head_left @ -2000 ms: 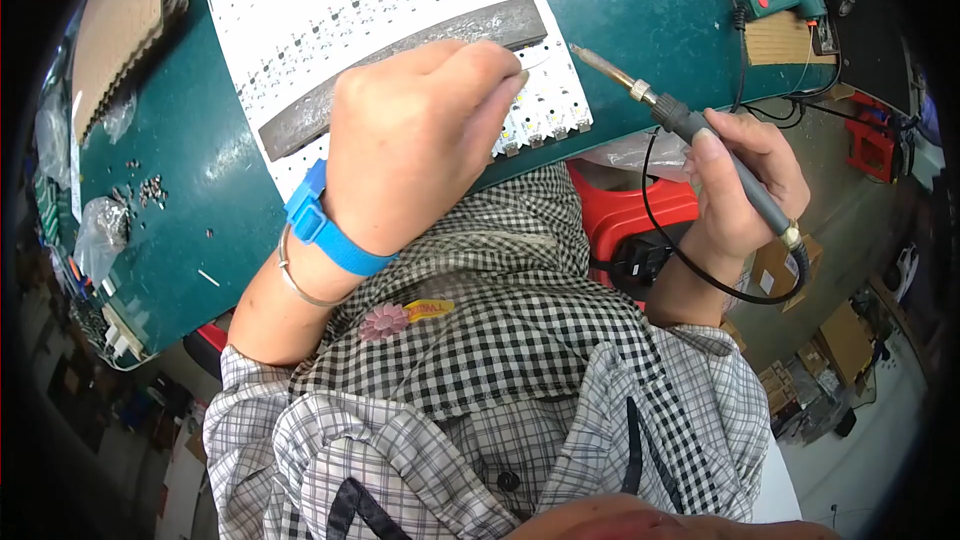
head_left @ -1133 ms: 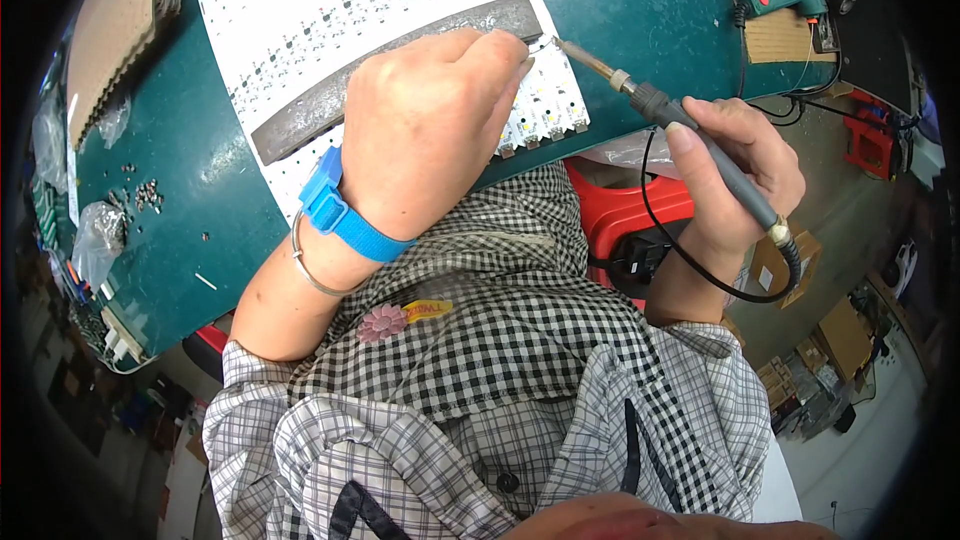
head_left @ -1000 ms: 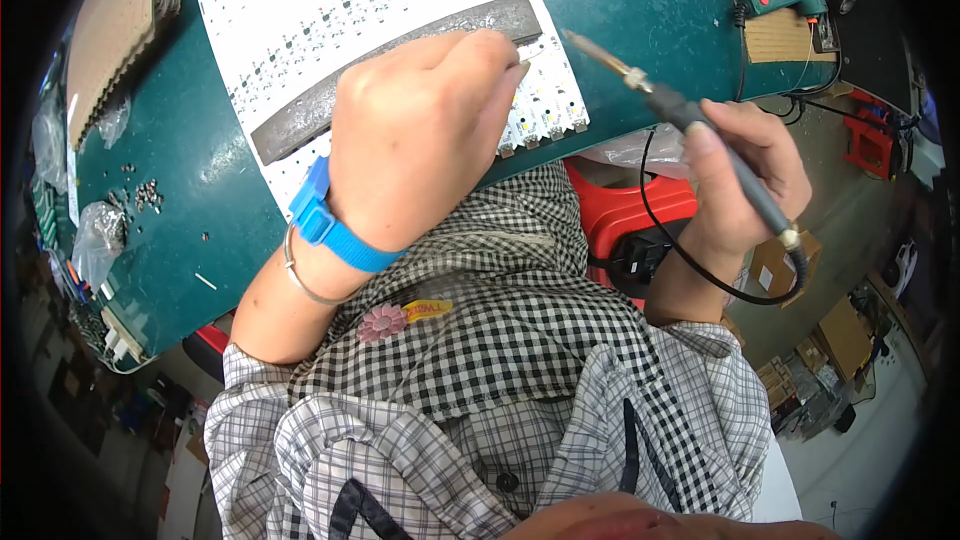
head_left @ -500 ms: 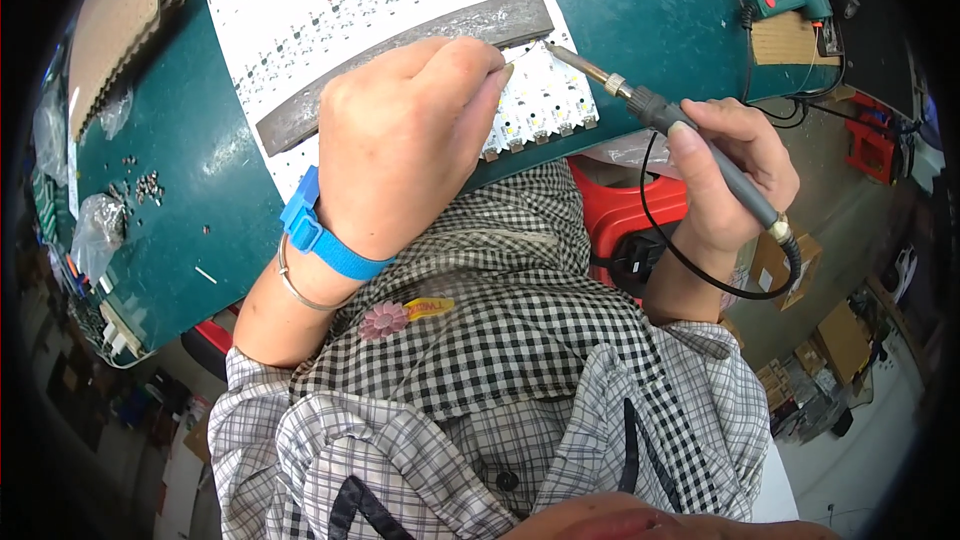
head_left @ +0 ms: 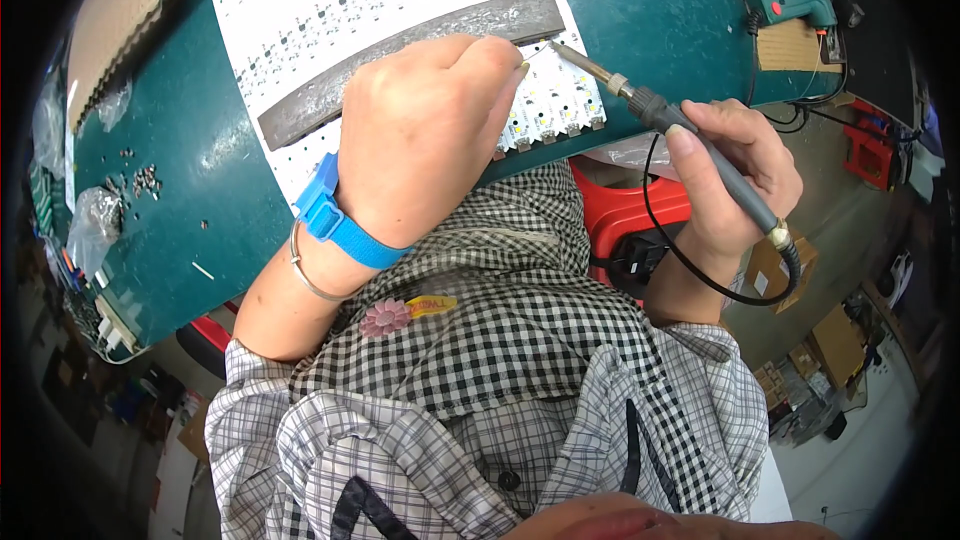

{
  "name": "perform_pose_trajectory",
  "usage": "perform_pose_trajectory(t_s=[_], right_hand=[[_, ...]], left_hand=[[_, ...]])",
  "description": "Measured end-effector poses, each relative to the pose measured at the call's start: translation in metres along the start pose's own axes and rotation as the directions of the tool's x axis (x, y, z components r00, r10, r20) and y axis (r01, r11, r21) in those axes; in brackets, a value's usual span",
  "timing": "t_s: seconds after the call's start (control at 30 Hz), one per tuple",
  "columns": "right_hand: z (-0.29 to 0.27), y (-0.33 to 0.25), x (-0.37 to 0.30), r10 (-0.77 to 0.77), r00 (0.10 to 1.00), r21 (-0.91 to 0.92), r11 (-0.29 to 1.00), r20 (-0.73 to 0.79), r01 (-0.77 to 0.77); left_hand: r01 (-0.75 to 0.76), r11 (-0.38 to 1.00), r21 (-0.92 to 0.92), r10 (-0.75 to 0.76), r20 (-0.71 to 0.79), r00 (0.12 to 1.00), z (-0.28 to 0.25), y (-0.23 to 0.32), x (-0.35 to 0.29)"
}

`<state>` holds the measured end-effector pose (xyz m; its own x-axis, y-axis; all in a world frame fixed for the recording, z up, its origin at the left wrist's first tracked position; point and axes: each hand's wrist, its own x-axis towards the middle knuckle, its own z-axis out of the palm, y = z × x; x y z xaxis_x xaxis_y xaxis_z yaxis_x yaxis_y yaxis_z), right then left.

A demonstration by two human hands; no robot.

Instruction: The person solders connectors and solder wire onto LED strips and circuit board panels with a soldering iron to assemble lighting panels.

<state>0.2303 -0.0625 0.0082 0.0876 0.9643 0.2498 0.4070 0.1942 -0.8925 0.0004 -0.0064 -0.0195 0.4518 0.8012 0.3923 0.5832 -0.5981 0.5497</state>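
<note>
A white circuit board panel point(head_left: 290, 0) lies on the green table, with rows of small parts on it. Across it rests a dark, slightly curved bar point(head_left: 500, 20). My left hand point(head_left: 425, 140) is above the bar and board, fingers pinched on a thin solder wire point(head_left: 538, 51); most of its fingers are hidden behind the back of the hand. In my right hand point(head_left: 735, 180) is a soldering iron point(head_left: 650, 108), gripped by its grey handle. Its tip meets the wire's end, or nearly so, at the board beside the bar's right end.
A green glue gun point(head_left: 800, 2) lies on cardboard at the far right. Brown corrugated sheets point(head_left: 125, 15) stand at the far left, near small loose metal parts point(head_left: 145, 182) and a clear plastic bag point(head_left: 97, 225). The iron's black cable point(head_left: 690, 265) loops below my right hand. A red stool point(head_left: 620, 210) stands beneath the table edge.
The board and bar have shifted slightly to the right. My left hand has moved a little right with the wire, and the iron's tip has shifted slightly right too.
</note>
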Motion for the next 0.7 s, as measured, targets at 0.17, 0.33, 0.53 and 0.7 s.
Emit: perform_pose_trajectory(t_s=[0.17,0.33,0.53,0.7], right_hand=[[0.001,-0.005,0.002,0.063,0.998,-0.027,0.998,-0.027,-0.064],[-0.004,0.010,-0.006,0.068,0.984,0.211,0.977,-0.164,-0.033],[0.001,0.010,-0.006,0.057,0.990,0.216,0.976,-0.131,-0.028],[0.008,0.007,-0.008,0.052,0.996,0.134,0.990,-0.072,-0.042]], left_hand=[[0.009,1.000,-0.002,-0.009,0.015,1.000,0.000,0.001,0.000],[0.092,0.996,0.016,-0.093,0.071,0.993,-0.022,0.010,0.000],[0.083,0.996,-0.013,-0.083,0.006,0.997,-0.029,0.004,-0.008],[0.101,0.995,-0.009,-0.100,0.035,0.994,-0.025,0.004,-0.010]])
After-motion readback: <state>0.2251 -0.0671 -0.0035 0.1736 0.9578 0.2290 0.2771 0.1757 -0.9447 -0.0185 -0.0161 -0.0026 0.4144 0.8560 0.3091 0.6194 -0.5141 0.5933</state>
